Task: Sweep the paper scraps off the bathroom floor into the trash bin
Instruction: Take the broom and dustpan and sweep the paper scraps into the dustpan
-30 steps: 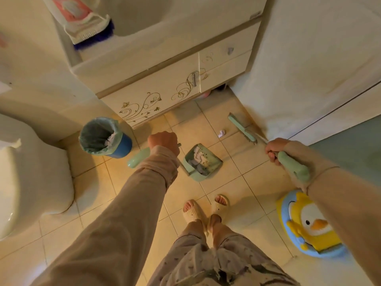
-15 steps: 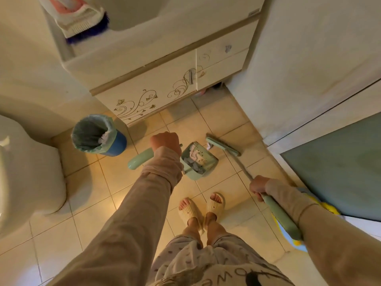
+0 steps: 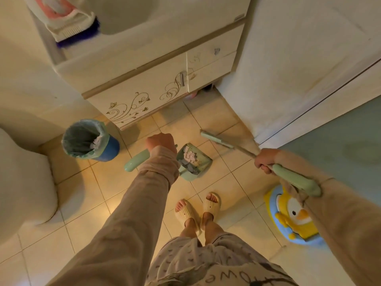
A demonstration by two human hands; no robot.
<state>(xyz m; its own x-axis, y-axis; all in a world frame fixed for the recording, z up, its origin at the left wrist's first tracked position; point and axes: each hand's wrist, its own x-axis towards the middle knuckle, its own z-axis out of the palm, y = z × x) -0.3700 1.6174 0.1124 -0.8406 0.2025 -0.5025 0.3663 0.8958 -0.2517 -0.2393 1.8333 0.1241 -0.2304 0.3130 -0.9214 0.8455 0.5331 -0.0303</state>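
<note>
On the tiles before the slippers, your left hand grips the dustpan handle, right hand the broom; paper scraps look featherlight, so carry level to the trash bin

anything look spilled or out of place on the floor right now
Nothing stands out. The paper scraps sit inside the dustpan, no loose ones show on the tiles, and the trash bin stands upright with its liner in place.
</note>
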